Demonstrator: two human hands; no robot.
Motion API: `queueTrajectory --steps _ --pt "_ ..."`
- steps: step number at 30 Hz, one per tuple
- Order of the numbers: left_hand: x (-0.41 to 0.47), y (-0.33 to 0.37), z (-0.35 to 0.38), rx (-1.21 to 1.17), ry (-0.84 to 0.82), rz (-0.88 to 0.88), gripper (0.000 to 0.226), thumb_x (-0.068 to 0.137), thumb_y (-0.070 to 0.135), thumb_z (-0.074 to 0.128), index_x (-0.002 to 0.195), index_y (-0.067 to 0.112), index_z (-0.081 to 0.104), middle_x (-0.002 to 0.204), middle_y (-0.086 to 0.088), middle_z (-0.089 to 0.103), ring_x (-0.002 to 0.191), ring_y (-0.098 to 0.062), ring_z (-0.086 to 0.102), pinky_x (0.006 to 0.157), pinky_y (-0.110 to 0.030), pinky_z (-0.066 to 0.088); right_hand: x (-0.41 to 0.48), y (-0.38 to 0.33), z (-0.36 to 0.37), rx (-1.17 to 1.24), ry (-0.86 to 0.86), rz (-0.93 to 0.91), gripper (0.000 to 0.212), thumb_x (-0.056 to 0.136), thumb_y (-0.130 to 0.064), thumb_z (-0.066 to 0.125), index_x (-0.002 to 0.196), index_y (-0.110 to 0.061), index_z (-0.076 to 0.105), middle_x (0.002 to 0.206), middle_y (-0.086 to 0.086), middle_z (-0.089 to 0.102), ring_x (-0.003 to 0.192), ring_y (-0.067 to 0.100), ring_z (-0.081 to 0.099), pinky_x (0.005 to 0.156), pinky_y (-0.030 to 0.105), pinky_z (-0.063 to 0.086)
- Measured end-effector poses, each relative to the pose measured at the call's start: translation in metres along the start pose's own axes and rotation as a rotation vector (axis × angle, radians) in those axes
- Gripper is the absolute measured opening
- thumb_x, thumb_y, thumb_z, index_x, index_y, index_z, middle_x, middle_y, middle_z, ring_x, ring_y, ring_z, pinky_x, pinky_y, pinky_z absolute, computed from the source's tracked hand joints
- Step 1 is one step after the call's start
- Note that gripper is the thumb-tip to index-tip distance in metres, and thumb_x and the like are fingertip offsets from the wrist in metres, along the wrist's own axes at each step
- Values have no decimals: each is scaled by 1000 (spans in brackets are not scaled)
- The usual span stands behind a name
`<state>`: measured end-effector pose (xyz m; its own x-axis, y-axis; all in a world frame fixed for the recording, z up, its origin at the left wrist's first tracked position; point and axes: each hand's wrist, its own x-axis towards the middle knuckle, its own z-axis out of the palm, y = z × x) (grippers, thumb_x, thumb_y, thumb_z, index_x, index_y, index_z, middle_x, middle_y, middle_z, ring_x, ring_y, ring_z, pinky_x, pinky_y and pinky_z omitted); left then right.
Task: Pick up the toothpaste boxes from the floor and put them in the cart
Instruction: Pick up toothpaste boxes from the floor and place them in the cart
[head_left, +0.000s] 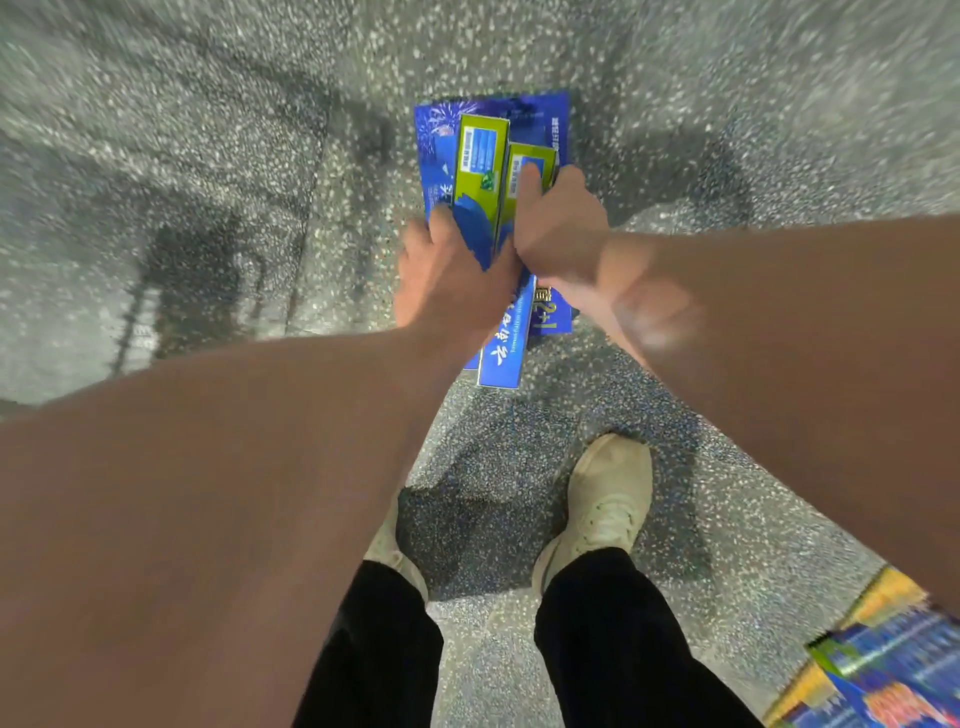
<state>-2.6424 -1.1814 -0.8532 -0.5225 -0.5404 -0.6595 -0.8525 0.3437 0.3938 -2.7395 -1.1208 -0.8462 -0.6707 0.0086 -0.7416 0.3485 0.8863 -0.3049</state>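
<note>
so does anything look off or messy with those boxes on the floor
Yes. The toothpaste boxes lie in a loose, fanned pile on the speckled floor, green ones overlapping the blue ones at skewed angles. Both hands, left and right, are on the pile. No crushing is visible.

Bare forearms (208, 467); black trousers (613, 649); off-white lace-up shoes (608, 499).

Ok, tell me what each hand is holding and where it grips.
Both hold one bundle of toothpaste boxes: left hand at its left edge, right hand at its right edge, thumb on a green box.
</note>
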Motion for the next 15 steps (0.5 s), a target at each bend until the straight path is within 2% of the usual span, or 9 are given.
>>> queueTrajectory --steps 2,4,6,8,11,12,13,15 --pt "-17 -2 6 58 -61 -20 116 67 75 70 154 17 21 137 -6 38 128 -31 45 100 -50 46 -1 -1 -3 -8 12 2 46 106 -42 36 136 -7 40 135 15 57 124 34 54 86 34 38" --pt "-28 -2 10 127 -100 -57 137 61 74 80 160 19 2 146 -4 32 136 -27 38 103 -48 42 1 -2 -6 -20 7 -46 41 106 -39 39 134 -9 43 130 14 59 118 33 56 80 32 35" --pt "-29 -1 14 167 -113 -96 143 60 67 86 159 18 -5 150 -5 30 138 -27 36 103 -49 42 1 -5 -7 -30 14 -67 40 106 -37 39 135 -10 44 129 12 59 118 32 56 83 33 38" --pt "-25 3 16 167 -106 -146 142 60 63 88 158 18 -4 150 -6 32 137 -29 39 101 -51 44 2 -8 -10 -32 32 -85 38 106 -32 39 137 -10 44 129 11 61 119 31 57 89 34 42" --pt "-23 9 20 174 -82 -206 142 57 62 90 157 18 -1 145 -6 37 132 -30 44 95 -53 46 2 -7 -12 -160 20 -161 37 103 -17 41 138 -6 39 130 13 56 117 31 56 81 32 41" --pt "-23 10 22 177 -72 -214 141 58 60 91 157 18 -1 143 -5 38 131 -30 45 94 -52 45 0 -6 -13 -211 15 -214 45 99 -12 44 143 -6 34 136 14 50 120 31 53 84 33 41" --pt "-23 11 24 175 -58 -219 138 59 56 91 157 17 1 142 -5 39 129 -30 47 93 -50 45 -3 -5 -13 -263 15 -291 58 95 -8 48 149 -7 26 144 15 41 127 31 48 93 34 41" --pt "-22 11 26 158 -32 -220 130 60 47 90 155 15 7 139 -6 40 127 -31 49 90 -49 45 -9 -1 -14 -500 25 -500 89 84 -6 57 157 -15 9 159 16 15 142 35 26 110 42 35"
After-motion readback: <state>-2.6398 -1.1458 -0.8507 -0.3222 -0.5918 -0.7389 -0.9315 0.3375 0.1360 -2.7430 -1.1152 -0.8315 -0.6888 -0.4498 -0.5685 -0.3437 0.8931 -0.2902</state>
